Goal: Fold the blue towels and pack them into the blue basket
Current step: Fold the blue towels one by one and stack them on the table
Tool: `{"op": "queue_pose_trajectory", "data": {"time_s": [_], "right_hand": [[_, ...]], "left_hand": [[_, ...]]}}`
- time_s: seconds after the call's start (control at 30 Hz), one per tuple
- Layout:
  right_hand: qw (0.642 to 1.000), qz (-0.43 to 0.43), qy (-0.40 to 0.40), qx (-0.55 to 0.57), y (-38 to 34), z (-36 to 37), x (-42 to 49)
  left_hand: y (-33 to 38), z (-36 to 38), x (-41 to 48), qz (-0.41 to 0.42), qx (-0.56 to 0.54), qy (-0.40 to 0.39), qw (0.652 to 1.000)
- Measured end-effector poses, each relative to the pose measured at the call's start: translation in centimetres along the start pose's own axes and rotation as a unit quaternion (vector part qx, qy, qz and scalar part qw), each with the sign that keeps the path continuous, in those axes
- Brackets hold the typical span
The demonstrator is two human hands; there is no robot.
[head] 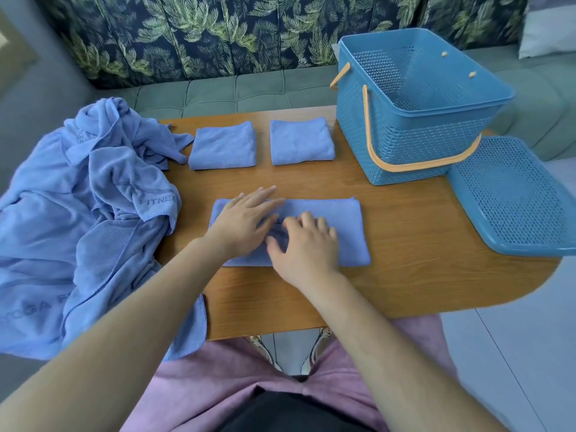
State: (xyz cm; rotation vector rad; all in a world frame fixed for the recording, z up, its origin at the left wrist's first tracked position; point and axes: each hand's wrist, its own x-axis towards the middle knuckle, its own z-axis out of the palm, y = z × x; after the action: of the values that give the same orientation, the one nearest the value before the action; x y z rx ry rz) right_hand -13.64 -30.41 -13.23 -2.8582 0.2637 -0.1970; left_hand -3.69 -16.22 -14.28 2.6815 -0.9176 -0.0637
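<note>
Currently the half-folded towel [343, 222] lies as a long strip near the middle of the desk [420, 260], with both hands on it. The left hand [246, 222] lies flat on the strip's left part, fingers straight and together, pressing rather than holding. The right hand [307, 241] sits just beside it at the strip's centre, thumb spread wide, fingers bent with the tips on the cloth. I cannot tell whether those tips gather a fold or only press. A small dark crease shows between the two hands.

Far side of the desk: two folded towels, one left [223, 145] and one right [301, 141], close together but not touching. A pile of unfolded towels [93, 198] covers the left end and hangs over the edge. The blue basket [399, 145] stands at far right with nothing visible in it, its orange handle [367, 132] swung down. Its lid [511, 198] lies just right of it.

Handling, judged: the cloth looks thin, soft and light, with no stiffness, so it will sag and wrinkle if lifted by one point. Best to hold it at both corners of a short end, fold across, then smooth flat. A finished square should be carried from beneath or clamped by opposite edges so the layers do not slip apart. The wood looks smooth, so one flat palm is probably needed as an anchor.
</note>
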Motion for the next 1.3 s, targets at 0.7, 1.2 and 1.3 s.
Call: {"op": "queue_pose_trajectory", "data": {"time_s": [0.7,1.2,1.3], "right_hand": [[0.984,-0.115,-0.133,0.038,6.3,0.8,-0.3],[0.954,-0.230,-0.165,0.095,10.4,-1.3,-9.2],[0.958,-0.232,-0.150,0.080,10.3,-1.4,-9.4]], "left_hand": [[-0.5,2.6,-6.9,-0.003,0.018,-0.002,1.000],[4.0,3.1,-14.5,0.087,-0.097,0.048,0.990],[4.0,3.6,-15.9,0.098,-0.061,0.030,0.993]]}}
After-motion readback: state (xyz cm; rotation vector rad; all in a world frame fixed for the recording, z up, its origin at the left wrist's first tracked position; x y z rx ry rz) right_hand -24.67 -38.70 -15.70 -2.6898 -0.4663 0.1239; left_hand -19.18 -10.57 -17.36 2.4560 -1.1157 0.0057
